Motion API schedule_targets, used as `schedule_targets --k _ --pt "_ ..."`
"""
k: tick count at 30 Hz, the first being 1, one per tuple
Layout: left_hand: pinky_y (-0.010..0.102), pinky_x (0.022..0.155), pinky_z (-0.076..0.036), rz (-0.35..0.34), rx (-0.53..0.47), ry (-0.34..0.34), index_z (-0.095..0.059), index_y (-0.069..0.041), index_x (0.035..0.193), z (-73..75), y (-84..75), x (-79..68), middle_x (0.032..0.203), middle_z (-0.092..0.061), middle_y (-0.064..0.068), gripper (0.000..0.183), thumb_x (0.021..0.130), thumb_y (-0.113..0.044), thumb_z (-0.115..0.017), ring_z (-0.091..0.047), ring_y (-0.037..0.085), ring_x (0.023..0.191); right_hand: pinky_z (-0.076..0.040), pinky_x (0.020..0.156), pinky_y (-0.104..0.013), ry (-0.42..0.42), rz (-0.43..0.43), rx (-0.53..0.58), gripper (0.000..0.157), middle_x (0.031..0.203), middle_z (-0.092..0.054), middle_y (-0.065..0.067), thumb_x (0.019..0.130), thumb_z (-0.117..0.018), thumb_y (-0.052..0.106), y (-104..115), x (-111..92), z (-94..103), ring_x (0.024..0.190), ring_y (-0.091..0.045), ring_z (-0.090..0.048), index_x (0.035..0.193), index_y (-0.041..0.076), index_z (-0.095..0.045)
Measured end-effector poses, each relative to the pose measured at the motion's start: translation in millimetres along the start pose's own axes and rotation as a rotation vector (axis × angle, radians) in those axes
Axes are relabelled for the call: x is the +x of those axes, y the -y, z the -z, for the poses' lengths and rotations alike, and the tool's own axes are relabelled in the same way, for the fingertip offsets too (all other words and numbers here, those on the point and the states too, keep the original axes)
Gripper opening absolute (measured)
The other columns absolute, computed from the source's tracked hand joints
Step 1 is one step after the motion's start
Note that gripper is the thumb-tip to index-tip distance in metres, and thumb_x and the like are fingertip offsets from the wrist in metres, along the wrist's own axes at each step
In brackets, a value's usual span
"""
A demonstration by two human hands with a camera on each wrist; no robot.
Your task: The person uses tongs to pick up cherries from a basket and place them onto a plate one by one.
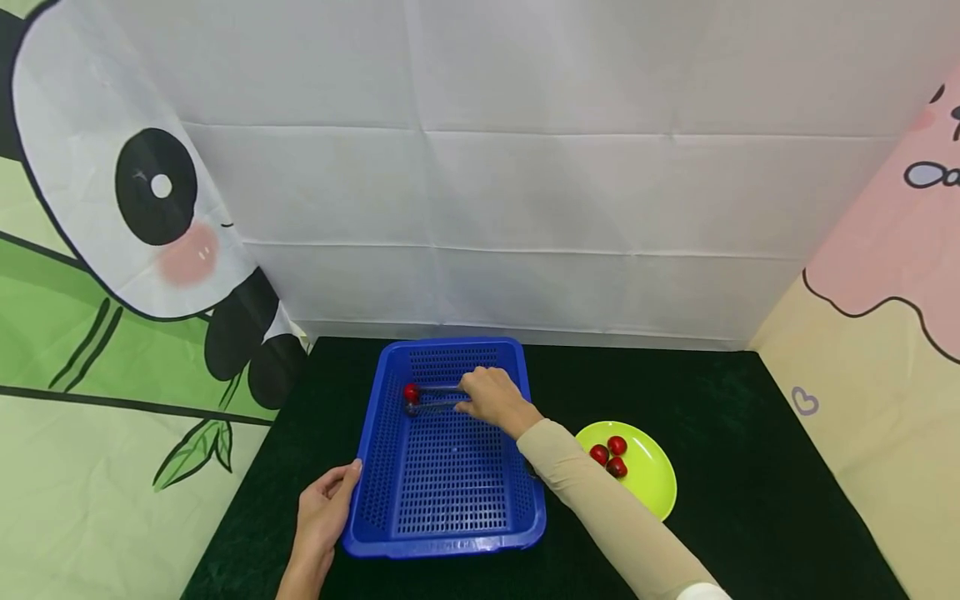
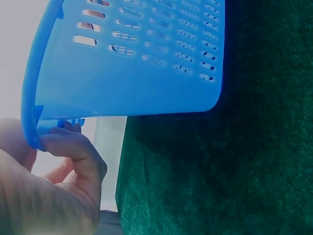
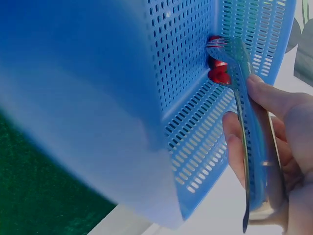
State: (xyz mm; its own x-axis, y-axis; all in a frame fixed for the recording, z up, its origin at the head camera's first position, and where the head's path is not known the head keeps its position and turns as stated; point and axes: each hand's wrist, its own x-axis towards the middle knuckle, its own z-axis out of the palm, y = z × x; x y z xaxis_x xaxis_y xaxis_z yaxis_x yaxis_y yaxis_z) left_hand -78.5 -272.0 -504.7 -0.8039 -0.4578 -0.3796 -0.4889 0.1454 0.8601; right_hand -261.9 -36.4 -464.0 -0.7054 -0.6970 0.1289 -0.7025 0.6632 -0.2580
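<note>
My left hand point(image 1: 322, 512) grips the left rim of a blue perforated plastic basket point(image 1: 446, 546), thumb on top and fingers curled beneath. My right hand point(image 1: 491, 396) reaches over the basket and holds metal serving tongs point(image 3: 273, 166), one arm ending in fork tines. The tongs point left, toward the basket's far left part. A small round red fruit point(image 1: 411, 392) shows at their tips in the head view. In the right wrist view, red fruit point(image 3: 220, 74) appears between and behind the tips, low by the basket wall; I cannot tell whether the tongs pinch it.
To the basket's right lies a yellow-green plate point(image 1: 656, 483) with several small red fruits point(image 1: 617, 446) on it, partly behind my right sleeve point(image 1: 600, 500). Dark green cloth point(image 1: 765, 500) covers the table. A white curtain point(image 1: 525, 208) hangs behind, with printed cartoon panels at both sides.
</note>
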Motion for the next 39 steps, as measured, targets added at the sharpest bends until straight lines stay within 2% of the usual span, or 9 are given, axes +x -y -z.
schedule_targets --k 3,9,15,22,29,39 --pt "0.030 0.072 -0.054 0.001 0.003 0.002 -0.059 0.001 0.135 -1.1 -0.2 -0.4 0.116 -0.071 0.018 0.061 0.104 -0.052 -0.054 -0.069 0.015 0.086 -0.031 0.048 -0.018 0.011 0.006 -0.040 0.028 0.089 -0.077 -0.002 0.090 -0.082 0.028 2 2 -0.8 0.052 -0.005 -0.039 0.107 0.006 -0.081" --pt "0.031 0.073 -0.054 0.005 0.004 0.006 -0.059 0.000 0.135 -3.6 -1.1 -1.0 0.117 -0.071 0.018 0.061 0.104 -0.053 -0.054 -0.069 0.015 0.086 -0.031 0.049 -0.020 0.008 0.010 -0.091 0.023 0.068 -0.061 0.004 0.090 -0.082 0.029 6 3 -3.2 0.053 -0.006 -0.038 0.097 0.007 -0.081" --pt "0.031 0.073 -0.055 0.005 0.001 0.010 -0.059 0.000 0.135 -6.2 -1.8 -1.0 0.117 -0.070 0.019 0.061 0.104 -0.052 -0.055 -0.069 0.015 0.086 -0.032 0.050 -0.020 0.019 0.011 -0.135 0.021 0.067 -0.058 0.005 0.092 -0.080 0.029 8 2 -3.1 0.053 -0.007 -0.039 0.095 0.008 -0.080" --pt "0.031 0.072 -0.056 -0.008 -0.006 0.005 -0.061 0.001 0.132 -7.8 -2.1 -1.1 0.111 -0.072 0.015 0.061 0.102 -0.051 -0.059 -0.069 0.015 0.084 -0.029 0.048 -0.019 0.001 0.010 -0.123 0.020 0.064 -0.052 0.006 0.093 -0.080 0.028 4 -1 -1.8 0.051 -0.006 -0.037 0.092 0.009 -0.079" --pt "0.031 0.070 -0.057 -0.011 0.006 -0.013 -0.062 0.003 0.131 -4.7 -0.9 0.4 0.108 -0.074 0.014 0.062 0.100 -0.051 -0.063 -0.070 0.013 0.082 -0.024 0.045 -0.020 -0.039 0.017 -0.087 0.020 0.056 -0.043 0.007 0.094 -0.079 0.027 -3 -7 4.7 0.046 -0.005 -0.032 0.082 0.011 -0.078" --pt "0.029 0.069 -0.055 -0.028 0.031 -0.015 -0.062 0.003 0.131 -0.7 -3.1 1.2 0.103 -0.073 0.012 0.055 0.104 -0.045 -0.058 -0.069 0.013 0.081 -0.021 0.043 -0.018 -0.084 0.011 0.017 0.021 0.059 -0.052 0.007 0.096 -0.075 0.025 -14 -23 14.9 0.045 -0.003 -0.029 0.102 0.005 -0.081"
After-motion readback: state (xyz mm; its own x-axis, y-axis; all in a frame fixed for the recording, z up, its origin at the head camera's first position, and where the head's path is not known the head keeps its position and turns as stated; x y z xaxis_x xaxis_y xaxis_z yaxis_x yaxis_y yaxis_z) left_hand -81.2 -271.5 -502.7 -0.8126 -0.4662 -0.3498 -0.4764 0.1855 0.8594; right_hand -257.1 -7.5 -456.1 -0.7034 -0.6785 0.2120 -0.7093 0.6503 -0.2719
